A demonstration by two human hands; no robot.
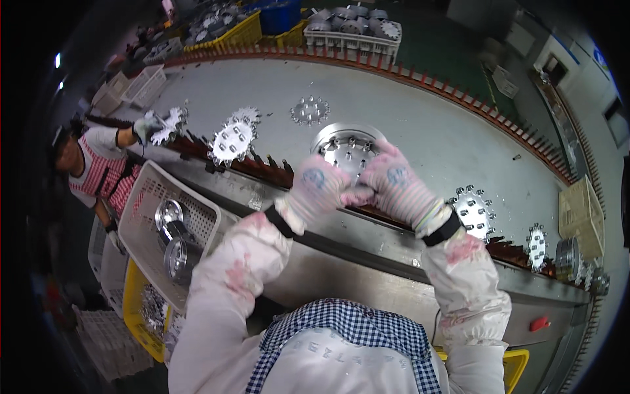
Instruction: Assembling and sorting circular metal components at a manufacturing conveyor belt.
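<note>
A shiny round metal part [349,150] with a raised rim and several studs inside is tilted toward me above the near edge of the grey worktable. My left hand [316,189], in a pale pink striped glove, is closed on its lower left edge. On its lower right edge, my right hand [398,182] grips in a matching glove. Both thumbs come close together at the front; the fingers behind the part are hidden. To the right of my right hand stands a toothed metal disc [474,213] with studs. More studded discs [232,140] stand at the left along the near edge.
Dark red prongs [420,82] line the worktable [262,85]. Beyond it sits a white crate [354,49] of metal parts. At my left, a white basket [141,226] holds a few round parts. A co-worker [108,164] at far left handles a toothed disc [167,126].
</note>
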